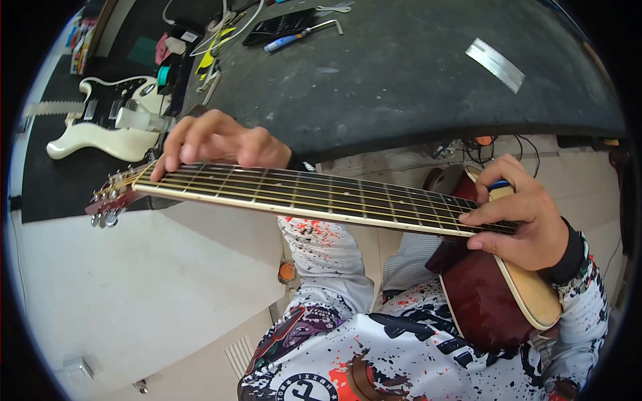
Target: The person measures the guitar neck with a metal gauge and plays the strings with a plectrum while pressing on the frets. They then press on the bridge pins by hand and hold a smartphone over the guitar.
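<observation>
An acoustic guitar (314, 196) with a dark red body lies across my lap, its neck reaching left and its fretboard facing up. My left hand (217, 137) curls around the neck from the far side near the headstock (114, 194). Its index fingertip presses on the strings by the first frets, while the other fingers hover bent above. Where the neck meets the body, my right hand (525, 214) has a finger on the strings and the thumb against the fretboard's near edge. Something blue shows beside its fingers; I cannot make out what.
On the dark workbench (401, 87) lie a metal plate (495, 65), a blue-handled screwdriver (287, 41), a black flat device (277, 28) and white cables (217, 27). A white electric guitar (107, 134) lies at the left. Black cables (525, 148) hang under the bench.
</observation>
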Demonstrator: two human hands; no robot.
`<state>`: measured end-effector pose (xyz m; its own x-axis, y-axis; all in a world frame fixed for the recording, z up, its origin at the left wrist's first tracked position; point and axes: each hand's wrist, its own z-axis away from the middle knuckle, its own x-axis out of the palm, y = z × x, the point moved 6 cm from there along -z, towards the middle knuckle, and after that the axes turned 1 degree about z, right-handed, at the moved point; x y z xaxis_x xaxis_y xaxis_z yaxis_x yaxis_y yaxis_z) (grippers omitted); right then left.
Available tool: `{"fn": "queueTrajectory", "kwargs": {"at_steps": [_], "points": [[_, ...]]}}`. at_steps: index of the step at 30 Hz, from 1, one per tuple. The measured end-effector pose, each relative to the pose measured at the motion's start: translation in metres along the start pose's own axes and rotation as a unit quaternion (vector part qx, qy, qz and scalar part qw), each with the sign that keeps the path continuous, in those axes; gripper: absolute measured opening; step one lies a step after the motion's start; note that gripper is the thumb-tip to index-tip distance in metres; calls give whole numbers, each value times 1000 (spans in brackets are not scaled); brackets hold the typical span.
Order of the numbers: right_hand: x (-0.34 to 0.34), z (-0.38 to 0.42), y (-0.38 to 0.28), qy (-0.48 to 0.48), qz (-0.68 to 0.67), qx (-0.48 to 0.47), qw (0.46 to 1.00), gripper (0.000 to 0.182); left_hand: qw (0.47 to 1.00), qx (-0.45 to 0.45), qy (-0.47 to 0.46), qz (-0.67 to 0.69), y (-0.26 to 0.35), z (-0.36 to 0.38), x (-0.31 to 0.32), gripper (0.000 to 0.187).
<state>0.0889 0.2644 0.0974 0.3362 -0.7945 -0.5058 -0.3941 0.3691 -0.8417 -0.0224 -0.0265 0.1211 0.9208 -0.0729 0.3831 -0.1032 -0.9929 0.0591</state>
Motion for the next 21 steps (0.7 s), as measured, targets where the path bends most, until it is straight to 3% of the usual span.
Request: {"fn": "queueTrajectory", "kwargs": {"at_steps": [2,4,8,10,13,14,16,18,19,21], "points": [[1,1,1,-5,-2,-15,1000,28,1000,-7,0,23,-4,-1,2,24],[1,2,4,0,-3,-6,1000,28,990,5,-94,108,-5,0,-4,28],[0,5,7,4,-9,-27,1000,31,998,33,-50,30,-6,0,-1,33],[-1,4,6,9,-14,-51,999,26,989,9,-103,105,-3,1,-7,30],[0,6,10,17,-49,-28,998,26,998,50,-19,45,-2,3,-5,32],[1,9,12,26,-79,-13,996,27,996,39,74,34,-7,3,-1,41],[-11,14,17,97,-70,-11,993,29,988,1,153,32,-42,11,14,48],[-29,16,27,185,-153,78,968,28,975,-132,144,-108,-62,35,16,52],[-36,20,29,219,-175,85,956,26,968,-168,173,-68,-81,56,19,56],[-49,29,30,264,-214,110,934,24,932,-183,266,-164,-112,88,32,54]]}}
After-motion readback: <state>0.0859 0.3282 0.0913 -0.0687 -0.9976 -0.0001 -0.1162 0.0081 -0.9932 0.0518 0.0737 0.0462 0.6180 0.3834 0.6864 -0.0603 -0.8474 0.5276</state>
